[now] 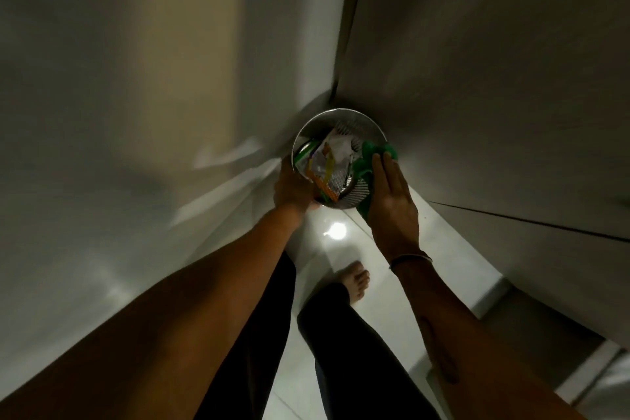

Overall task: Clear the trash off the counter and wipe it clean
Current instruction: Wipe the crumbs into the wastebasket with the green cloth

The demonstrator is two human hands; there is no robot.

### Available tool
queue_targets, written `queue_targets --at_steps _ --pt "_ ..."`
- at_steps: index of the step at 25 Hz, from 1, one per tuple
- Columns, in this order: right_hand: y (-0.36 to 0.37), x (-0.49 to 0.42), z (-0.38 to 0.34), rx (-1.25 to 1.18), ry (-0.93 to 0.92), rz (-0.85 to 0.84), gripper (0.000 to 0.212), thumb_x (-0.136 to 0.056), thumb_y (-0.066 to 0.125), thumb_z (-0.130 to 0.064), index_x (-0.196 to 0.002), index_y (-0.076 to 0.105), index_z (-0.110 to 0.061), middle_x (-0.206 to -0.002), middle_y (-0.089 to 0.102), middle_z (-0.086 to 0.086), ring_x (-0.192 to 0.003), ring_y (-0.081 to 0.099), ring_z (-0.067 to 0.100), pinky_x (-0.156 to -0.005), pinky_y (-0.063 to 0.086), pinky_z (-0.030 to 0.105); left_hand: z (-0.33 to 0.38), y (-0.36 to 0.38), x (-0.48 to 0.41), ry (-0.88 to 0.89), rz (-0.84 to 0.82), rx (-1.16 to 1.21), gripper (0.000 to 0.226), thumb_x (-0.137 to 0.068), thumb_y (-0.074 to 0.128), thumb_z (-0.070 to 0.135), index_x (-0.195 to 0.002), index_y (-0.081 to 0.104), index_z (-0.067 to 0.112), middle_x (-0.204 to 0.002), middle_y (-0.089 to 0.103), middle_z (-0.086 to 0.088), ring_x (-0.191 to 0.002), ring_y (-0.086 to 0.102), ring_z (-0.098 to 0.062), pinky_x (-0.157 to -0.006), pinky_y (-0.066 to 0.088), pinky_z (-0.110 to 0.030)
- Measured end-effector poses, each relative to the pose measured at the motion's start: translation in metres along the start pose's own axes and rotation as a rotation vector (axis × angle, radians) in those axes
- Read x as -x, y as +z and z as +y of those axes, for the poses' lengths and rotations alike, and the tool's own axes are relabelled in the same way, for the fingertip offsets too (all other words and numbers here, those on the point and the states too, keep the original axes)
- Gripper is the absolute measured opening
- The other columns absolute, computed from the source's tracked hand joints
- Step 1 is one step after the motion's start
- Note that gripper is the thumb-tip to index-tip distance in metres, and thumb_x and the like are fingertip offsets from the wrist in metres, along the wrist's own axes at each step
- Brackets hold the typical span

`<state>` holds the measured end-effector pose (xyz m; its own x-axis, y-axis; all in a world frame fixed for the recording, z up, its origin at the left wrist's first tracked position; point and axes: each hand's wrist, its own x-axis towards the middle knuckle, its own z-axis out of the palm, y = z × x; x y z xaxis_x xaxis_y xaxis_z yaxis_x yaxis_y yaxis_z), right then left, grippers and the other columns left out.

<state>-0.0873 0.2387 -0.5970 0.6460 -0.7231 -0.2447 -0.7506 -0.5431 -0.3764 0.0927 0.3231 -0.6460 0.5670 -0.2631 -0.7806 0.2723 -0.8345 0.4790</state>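
Note:
A round metal mesh wastebasket (354,121) sits low in a corner between a wall and cabinet fronts. Crumpled wrappers and paper trash (329,164) fill it. My left hand (293,189) grips the basket's left rim. My right hand (392,194) lies against the basket's right side, pressing a green cloth (370,155) to the rim. The counter is out of view.
A pale wall (136,112) runs along the left and grey cabinet doors (494,78) along the right, forming a narrow passage. The glossy tiled floor (341,249) reflects a light. My bare foot (356,281) and dark trouser legs stand just below the basket.

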Motion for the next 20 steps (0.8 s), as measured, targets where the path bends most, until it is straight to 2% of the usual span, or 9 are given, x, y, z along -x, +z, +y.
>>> queue_targets --at_steps 2,4,5,7,9,12,14,17,20 --pt "-0.048 0.022 -0.024 -0.039 0.048 0.008 0.099 -0.078 0.090 -0.017 -0.158 0.035 -0.003 -0.165 0.037 0.021 -0.151 0.040 0.040 -0.110 0.047 0.048 0.034 -0.027 0.073 -0.040 -0.015 0.119 0.072 -0.085 0.071 0.037 -0.150 0.045 0.025 -0.141 0.062 -0.011 -0.115 0.067 -0.035 -0.085 0.065 -0.055" --pt "-0.106 0.043 -0.056 -0.085 0.045 0.008 0.104 -0.075 0.092 -0.015 -0.160 0.033 -0.005 -0.166 0.035 0.019 -0.151 0.040 0.039 -0.108 0.050 0.051 0.050 -0.055 0.131 -0.135 -0.023 0.270 0.068 -0.086 0.074 0.037 -0.148 0.047 0.032 -0.143 0.060 -0.012 -0.115 0.067 -0.045 -0.067 0.066 -0.062" --pt "-0.141 0.054 -0.072 -0.107 0.054 -0.007 0.106 -0.075 0.092 -0.015 -0.161 0.032 -0.007 -0.167 0.034 0.017 -0.151 0.041 0.039 -0.106 0.053 0.053 0.066 -0.072 0.164 -0.161 -0.040 0.304 0.064 -0.088 0.075 0.040 -0.145 0.049 0.035 -0.143 0.060 -0.011 -0.116 0.067 -0.046 -0.064 0.065 -0.063" --pt "-0.215 0.080 -0.101 -0.157 0.035 0.014 0.107 -0.076 0.092 -0.016 -0.162 0.029 -0.011 -0.169 0.031 0.015 -0.150 0.041 0.039 -0.106 0.053 0.055 0.095 -0.107 0.232 -0.178 -0.054 0.341 0.059 -0.088 0.078 0.044 -0.141 0.051 0.039 -0.141 0.061 -0.009 -0.114 0.067 -0.046 -0.062 0.064 -0.066" --pt "-0.286 0.105 -0.128 -0.218 0.006 0.101 0.103 -0.079 0.089 -0.013 -0.162 0.028 -0.013 -0.169 0.031 0.014 -0.151 0.040 0.037 -0.112 0.048 0.051 0.134 -0.140 0.303 -0.176 -0.060 0.387 0.057 -0.089 0.079 0.044 -0.139 0.051 0.042 -0.137 0.063 -0.007 -0.107 0.070 -0.044 -0.060 0.062 -0.068" --pt "-0.375 0.141 -0.162 -0.271 -0.070 0.307 0.078 -0.093 0.072 -0.002 -0.160 0.034 -0.009 -0.168 0.035 0.011 -0.155 0.037 0.029 -0.122 0.042 0.044 0.173 -0.172 0.379 -0.114 -0.109 0.426 0.064 -0.093 0.076 0.043 -0.148 0.042 0.049 -0.135 0.062 0.000 -0.094 0.072 -0.035 -0.056 0.063 -0.063" --pt "-0.424 0.158 -0.175 -0.244 -0.110 0.405 0.064 -0.101 0.059 -0.002 -0.160 0.035 -0.009 -0.168 0.036 0.009 -0.156 0.035 0.023 -0.125 0.037 0.039 0.192 -0.180 0.411 -0.098 -0.117 0.412 0.061 -0.101 0.067 0.035 -0.151 0.035 0.049 -0.141 0.060 -0.004 -0.100 0.072 -0.041 -0.053 0.064 -0.057" --pt "-0.494 0.165 -0.169 -0.265 -0.120 0.523 0.062 -0.102 0.052 -0.001 -0.161 0.034 -0.011 -0.168 0.035 0.009 -0.156 0.034 0.022 -0.128 0.031 0.036 0.222 -0.188 0.446 -0.035 -0.108 0.405 0.054 -0.108 0.046 0.015 -0.150 0.032 0.047 -0.138 0.056 -0.002 -0.109 0.067 -0.040 -0.051 0.064 -0.048" --pt "-0.546 0.131 -0.118 -0.245 0.020 0.674 0.065 -0.098 0.050 0.003 -0.160 0.038 -0.014 -0.167 0.038 0.010 -0.153 0.039 0.028 -0.127 0.032 0.041 0.248 -0.193 0.459 0.008 -0.120 0.383 0.055 -0.107 0.052 0.014 -0.149 0.032 0.043 -0.136 0.054 0.002 -0.108 0.067 -0.036 -0.050 0.064 -0.044"
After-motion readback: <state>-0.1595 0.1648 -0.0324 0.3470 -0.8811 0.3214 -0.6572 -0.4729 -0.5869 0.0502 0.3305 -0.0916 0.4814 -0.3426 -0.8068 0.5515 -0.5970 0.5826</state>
